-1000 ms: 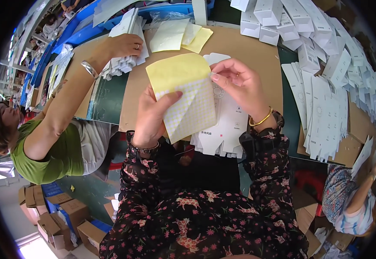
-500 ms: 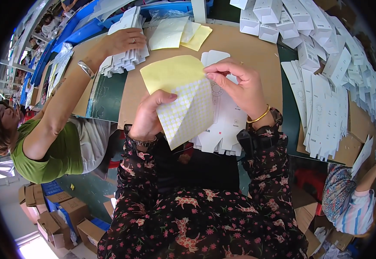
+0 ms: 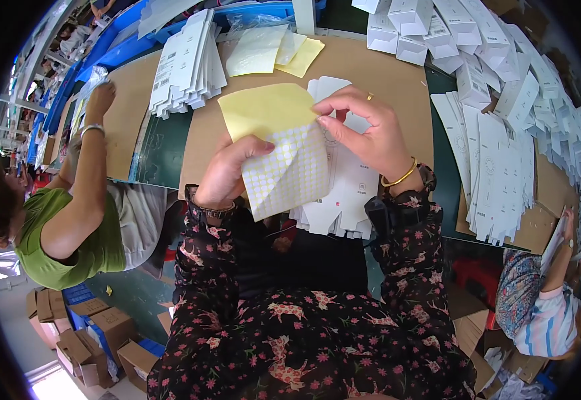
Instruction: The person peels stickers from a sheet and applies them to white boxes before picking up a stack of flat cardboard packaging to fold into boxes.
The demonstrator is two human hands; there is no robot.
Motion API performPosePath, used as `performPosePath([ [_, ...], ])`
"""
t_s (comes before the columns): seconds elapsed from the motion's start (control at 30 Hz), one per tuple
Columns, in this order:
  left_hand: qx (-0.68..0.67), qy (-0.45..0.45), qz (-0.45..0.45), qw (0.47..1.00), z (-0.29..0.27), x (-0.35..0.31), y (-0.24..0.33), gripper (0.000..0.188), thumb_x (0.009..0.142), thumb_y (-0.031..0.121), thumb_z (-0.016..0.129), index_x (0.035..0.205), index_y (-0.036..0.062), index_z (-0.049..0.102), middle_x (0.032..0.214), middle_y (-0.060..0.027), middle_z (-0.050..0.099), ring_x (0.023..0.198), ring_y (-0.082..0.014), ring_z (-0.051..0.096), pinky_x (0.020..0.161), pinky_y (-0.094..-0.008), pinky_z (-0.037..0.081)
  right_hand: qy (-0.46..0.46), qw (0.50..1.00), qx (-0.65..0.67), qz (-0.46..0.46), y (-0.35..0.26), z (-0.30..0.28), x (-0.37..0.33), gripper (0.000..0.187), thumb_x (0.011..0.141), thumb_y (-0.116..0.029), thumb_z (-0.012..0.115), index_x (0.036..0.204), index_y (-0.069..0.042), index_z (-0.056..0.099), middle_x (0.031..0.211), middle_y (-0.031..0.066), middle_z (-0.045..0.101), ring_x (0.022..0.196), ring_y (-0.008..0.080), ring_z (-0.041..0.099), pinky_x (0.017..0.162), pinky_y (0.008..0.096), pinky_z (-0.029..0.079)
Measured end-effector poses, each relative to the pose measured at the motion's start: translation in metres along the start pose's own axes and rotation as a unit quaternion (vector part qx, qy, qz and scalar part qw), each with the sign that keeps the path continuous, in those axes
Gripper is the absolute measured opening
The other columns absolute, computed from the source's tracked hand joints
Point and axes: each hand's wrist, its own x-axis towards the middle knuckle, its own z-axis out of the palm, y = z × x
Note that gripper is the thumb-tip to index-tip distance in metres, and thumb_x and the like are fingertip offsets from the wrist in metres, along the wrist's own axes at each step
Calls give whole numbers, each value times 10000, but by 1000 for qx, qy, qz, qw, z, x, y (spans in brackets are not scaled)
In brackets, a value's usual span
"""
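Observation:
A yellow-backed sheet of small round stickers [image 3: 287, 170] hangs over the table, its upper part showing plain yellow. My left hand [image 3: 232, 168] grips its left edge, thumb on top. At the sheet's upper right corner my right hand [image 3: 365, 127] pinches with thumb and forefinger; whether a sticker is between the fingertips is too small to tell. Under the sheet and my right hand lies a stack of flat white printed cartons [image 3: 345, 180], partly covered.
Another pile of flat cartons [image 3: 185, 67] lies at the back left, beside loose yellow and white sheets [image 3: 257, 52]. Folded white boxes [image 3: 464, 27] heap up at the right, with more flat cartons [image 3: 497, 167] before them. A co-worker in green [image 3: 70, 227] sits at left, another person [image 3: 550, 313] at right.
The left co-worker's hand has left the carton pile and drawn back to the left. My hands and the sticker sheet have barely shifted.

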Motion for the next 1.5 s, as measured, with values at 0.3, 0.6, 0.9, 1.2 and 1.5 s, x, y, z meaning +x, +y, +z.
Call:
performPosePath([
  [0.3, -14, -18, -11, 1000, -5, 8, 0, 533, 858, 28, 625, 1374, -40, 510, 1262, -149, 647, 1136, -234, 645, 989, -372, 509, -18, 1000, 14, -2, 3, -4, 0, 102, 860, 11, 762, 950, -22, 729, 931, 30, 705, 803, 123, 621, 762, 268, 508],
  [0.6, 96, -151, 117, 977, -35, -7, 27, 319, 925, 39, 672, 1231, -43, 632, 1074, -84, 743, 956, -201, 718, 850, -320, 559, 92, 959, 83, 254, 18, -10, 0, 101, 965, -73, 700, 1032, -1, 724, 1038, 8, 702, 975, 102, 642, 888, 262, 517],
  [0.9, 459, -475, 200, 723, 27, 6, 26, 209, 917, 152, 714, 1076, 20, 684, 970, -151, 697, 901, -380, 665, 931, -424, 548, -49, 974, 19, 221, 34, -3, 10, 114, 968, -89, 696, 1018, 5, 737, 1181, 31, 675, 1048, 102, 625, 939, 272, 505],
  [1.2, 462, -373, 205, 778, -3, 0, -6, 307, 935, 95, 695, 1229, 11, 665, 1237, -163, 696, 1293, -334, 592, 1218, -528, 341, -67, 961, -17, 269, 52, 3, 17, 133, 914, -124, 746, 985, -13, 764, 1085, 35, 688, 991, 137, 630, 864, 293, 499],
  [1.5, 476, -323, 258, 776, -6, -7, -26, 349, 959, 85, 650, 1300, 12, 626, 1310, -173, 664, 1352, -337, 545, 1209, -549, 344, -93, 954, -48, 280, 57, 7, 23, 123, 929, -104, 745, 998, -5, 762, 1110, 15, 666, 1001, 109, 611, 903, 271, 492],
])
